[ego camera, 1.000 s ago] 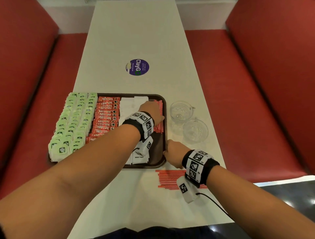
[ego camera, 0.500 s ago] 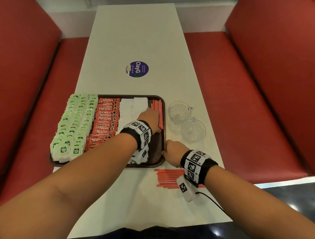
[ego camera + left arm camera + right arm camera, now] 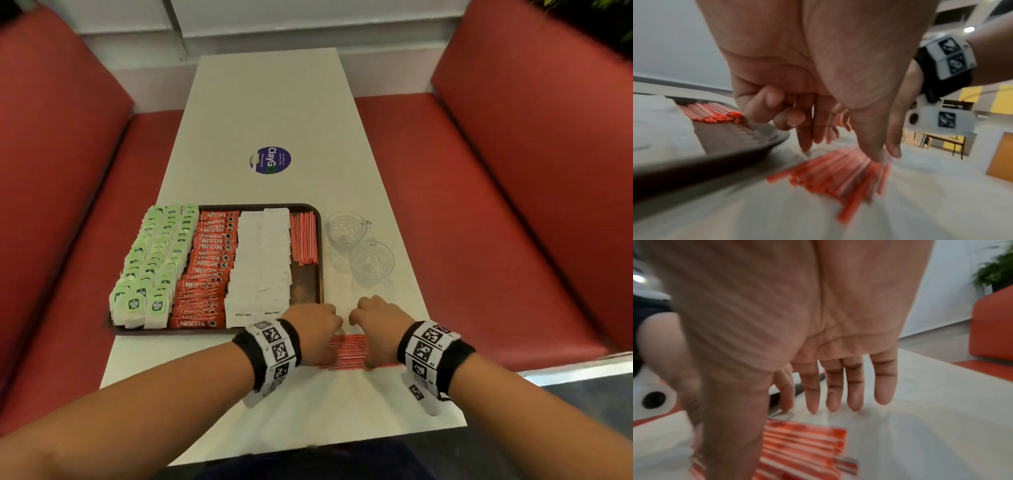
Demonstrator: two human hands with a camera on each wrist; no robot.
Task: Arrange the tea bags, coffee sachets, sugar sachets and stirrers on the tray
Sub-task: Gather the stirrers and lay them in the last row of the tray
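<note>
A brown tray [image 3: 306, 286] holds green tea bags [image 3: 154, 260], red coffee sachets [image 3: 209, 263], white sugar sachets [image 3: 262, 260] and a row of red stirrers [image 3: 303, 238] at its far right. Loose red stirrers [image 3: 349, 353] lie on the table just in front of the tray's near right corner. My left hand [image 3: 313, 325] is over the pile's left end, index and middle fingers down on the far side and thumb on the near side [image 3: 842, 152]. My right hand [image 3: 376, 318] straddles the right end with straight fingers touching the table [image 3: 781, 430]. Neither hand holds anything.
Two glass cups [image 3: 346, 228] [image 3: 371, 262] stand right of the tray. A round purple sticker [image 3: 270, 160] is on the white table [image 3: 260, 102] beyond it. Red benches [image 3: 479, 205] flank both sides. The table's near edge is close behind my wrists.
My left hand left the stirrers on the tray and came back to the loose pile. My right hand moved from the tray's near corner onto the pile's right end.
</note>
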